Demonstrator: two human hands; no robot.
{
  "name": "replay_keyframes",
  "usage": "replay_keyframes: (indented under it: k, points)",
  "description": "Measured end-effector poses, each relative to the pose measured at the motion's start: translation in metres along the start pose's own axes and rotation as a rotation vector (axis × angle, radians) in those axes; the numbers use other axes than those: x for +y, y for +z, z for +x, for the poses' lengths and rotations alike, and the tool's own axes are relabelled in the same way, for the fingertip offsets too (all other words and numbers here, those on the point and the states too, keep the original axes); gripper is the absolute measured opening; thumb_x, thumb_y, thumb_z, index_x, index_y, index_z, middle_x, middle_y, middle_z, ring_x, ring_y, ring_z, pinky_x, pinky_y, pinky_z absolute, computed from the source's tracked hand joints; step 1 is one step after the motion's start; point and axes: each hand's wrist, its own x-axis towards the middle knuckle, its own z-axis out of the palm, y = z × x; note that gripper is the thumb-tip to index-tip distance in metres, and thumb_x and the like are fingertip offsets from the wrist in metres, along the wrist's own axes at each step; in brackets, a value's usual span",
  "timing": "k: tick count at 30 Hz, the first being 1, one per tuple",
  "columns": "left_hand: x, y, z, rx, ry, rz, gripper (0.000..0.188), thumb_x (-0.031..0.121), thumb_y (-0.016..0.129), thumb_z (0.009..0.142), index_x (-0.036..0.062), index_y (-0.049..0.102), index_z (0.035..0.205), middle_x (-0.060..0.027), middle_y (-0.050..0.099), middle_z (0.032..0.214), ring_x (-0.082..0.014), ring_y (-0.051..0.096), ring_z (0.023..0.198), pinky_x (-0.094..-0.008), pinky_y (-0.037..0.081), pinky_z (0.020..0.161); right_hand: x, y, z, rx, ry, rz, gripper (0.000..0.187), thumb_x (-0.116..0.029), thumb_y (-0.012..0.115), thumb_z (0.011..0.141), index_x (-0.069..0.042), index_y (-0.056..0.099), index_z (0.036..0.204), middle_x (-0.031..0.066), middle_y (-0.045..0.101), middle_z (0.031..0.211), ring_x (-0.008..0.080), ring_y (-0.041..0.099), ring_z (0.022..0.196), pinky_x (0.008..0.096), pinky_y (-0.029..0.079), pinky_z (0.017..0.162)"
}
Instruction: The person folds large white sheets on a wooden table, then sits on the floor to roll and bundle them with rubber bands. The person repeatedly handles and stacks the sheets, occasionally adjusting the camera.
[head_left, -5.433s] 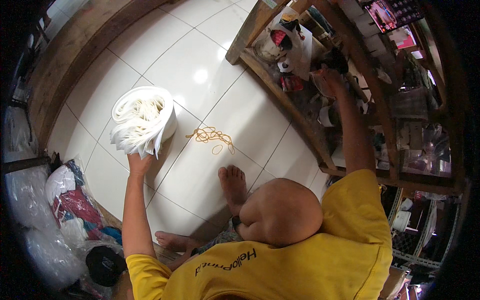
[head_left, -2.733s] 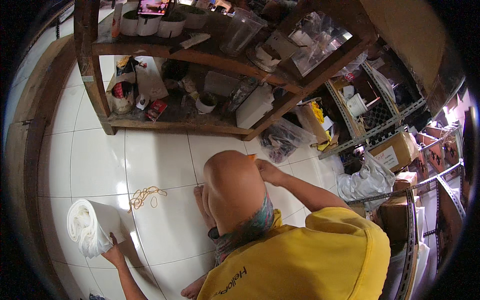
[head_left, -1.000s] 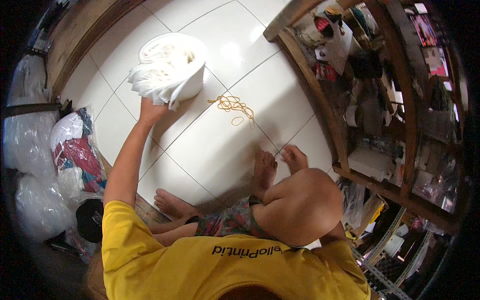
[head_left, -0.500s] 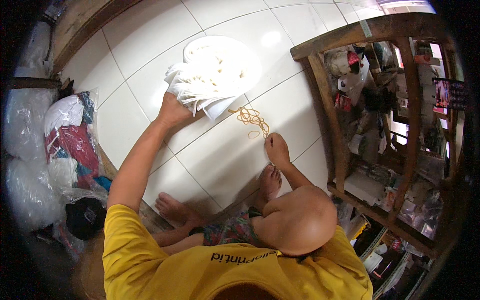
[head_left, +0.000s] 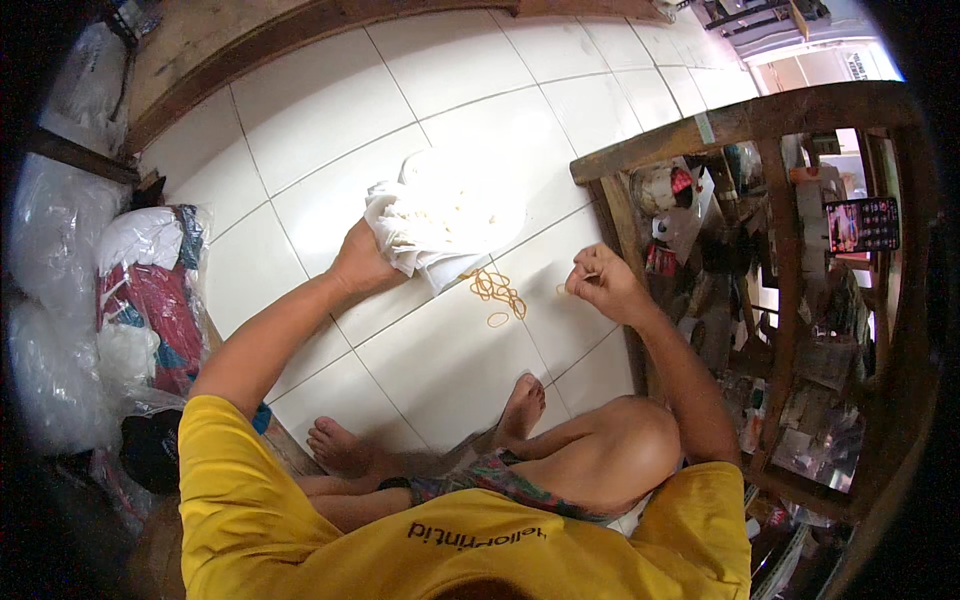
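Note:
A bundle of folded white cloth (head_left: 450, 215) lies on the tiled floor ahead of me, its far part washed out by glare. My left hand (head_left: 366, 260) is closed around the bundle's left end, where many layered edges show. Close to its near side lies a loose heap of tan rubber bands (head_left: 497, 291), one a little apart from the rest. Right of the heap, my right hand (head_left: 606, 284) is raised with thumb and fingers pinched together. A thin rubber band (head_left: 562, 290) shows at the fingertips.
A wooden rack (head_left: 765, 330) packed with assorted goods stands on the right, a phone (head_left: 862, 225) with a lit screen against it. Clear plastic bags (head_left: 150, 290) of clothes line the left. A wooden beam (head_left: 290, 60) edges the floor at the far left. My bare feet rest nearby.
My right hand has moved from beside the rubber bands out to the right, a band now at its fingertips. My left hand stays on the cloth bundle. The whole view has shifted.

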Motion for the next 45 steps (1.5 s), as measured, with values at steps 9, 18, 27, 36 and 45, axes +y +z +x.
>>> replay_keyframes:
  k: [9, 18, 27, 36, 45]
  points:
    - [-0.007, -0.003, -0.005, -0.016, 0.079, 0.047, 0.052, 0.032, 0.080, 0.078, 0.0125, 0.064, 0.123, -0.0128, 0.061, 0.128, -0.0295, 0.060, 0.118, -0.0387, 0.049, 0.102, -0.078, -0.017, 0.046, -0.252, 0.045, 0.326, 0.017, -0.012, 0.069, 0.093, -0.001, 0.056, 0.091, 0.0053, 0.062, 0.081, 0.0154, 0.060, 0.073, 0.0321, 0.052, 0.070]
    - [-0.002, -0.015, 0.001, 0.013, 0.057, 0.097, 0.071, 0.034, 0.085, 0.071, 0.0106, 0.057, 0.132, -0.0149, 0.059, 0.132, -0.0330, 0.057, 0.123, -0.0408, 0.046, 0.105, -0.067, 0.006, 0.035, -0.160, 0.125, 0.610, 0.032, -0.018, 0.055, 0.100, 0.002, 0.056, 0.125, 0.0128, 0.065, 0.120, 0.0160, 0.066, 0.088, 0.0282, 0.051, 0.079]
    - [0.005, -0.028, 0.002, -0.016, 0.008, -0.168, 0.077, 0.032, 0.087, 0.068, 0.0091, 0.055, 0.135, -0.0132, 0.056, 0.138, -0.0308, 0.054, 0.128, -0.0402, 0.044, 0.110, -0.127, 0.004, 0.035, -0.059, -0.380, -0.261, 0.082, -0.019, 0.080, 0.082, -0.005, 0.035, 0.149, 0.0238, 0.030, 0.156, 0.0385, 0.057, 0.125, 0.0440, 0.047, 0.105]
    - [0.002, -0.032, 0.010, -0.121, 0.091, -0.267, 0.101, 0.023, 0.089, 0.067, 0.0107, 0.035, 0.152, -0.0152, 0.053, 0.142, -0.0311, 0.052, 0.131, -0.0371, 0.040, 0.114, -0.154, 0.024, 0.069, -0.108, -0.533, -0.439, 0.101, -0.026, 0.091, 0.064, -0.006, 0.034, 0.145, 0.0334, 0.030, 0.146, 0.0544, 0.044, 0.129, 0.0491, 0.046, 0.106]
    - [-0.005, -0.016, 0.013, -0.065, 0.368, -0.088, 0.096, 0.033, 0.090, 0.064, 0.0093, 0.043, 0.144, -0.0146, 0.056, 0.134, -0.0327, 0.054, 0.126, -0.0433, 0.042, 0.110, -0.156, 0.026, 0.059, -0.154, -0.423, -0.477, 0.099, -0.024, 0.091, 0.063, -0.004, 0.036, 0.143, 0.0323, 0.034, 0.143, 0.0533, 0.047, 0.125, 0.0486, 0.050, 0.102]
